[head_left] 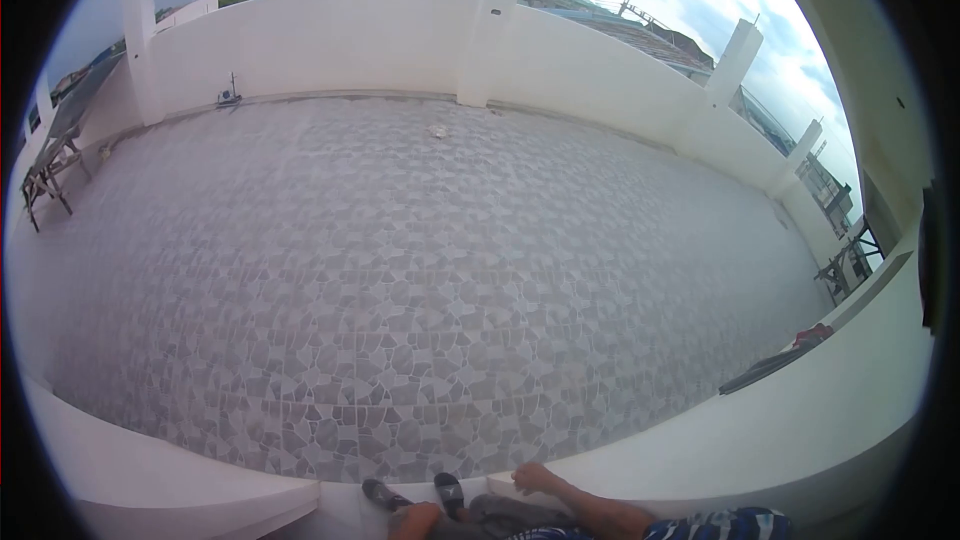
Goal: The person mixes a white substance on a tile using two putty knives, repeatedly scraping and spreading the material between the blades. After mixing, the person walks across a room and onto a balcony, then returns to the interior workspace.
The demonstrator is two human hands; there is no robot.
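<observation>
At the bottom edge, my left hand is by my grey-clad leg, its fingers too small and hidden to read. My right hand is just beyond the other leg, above the pale ledge, with its fingers curled in and nothing visible in them. The right forearm runs to a blue-and-white patterned sleeve. Two dark shoes stand side by side on the white step.
Patterned stone-look tiles cover the terrace, bounded by a white wall with pillars. Trestles stand at far left, another at right. Dark flat pieces lie by the right ledge. A small pale object lies on the floor.
</observation>
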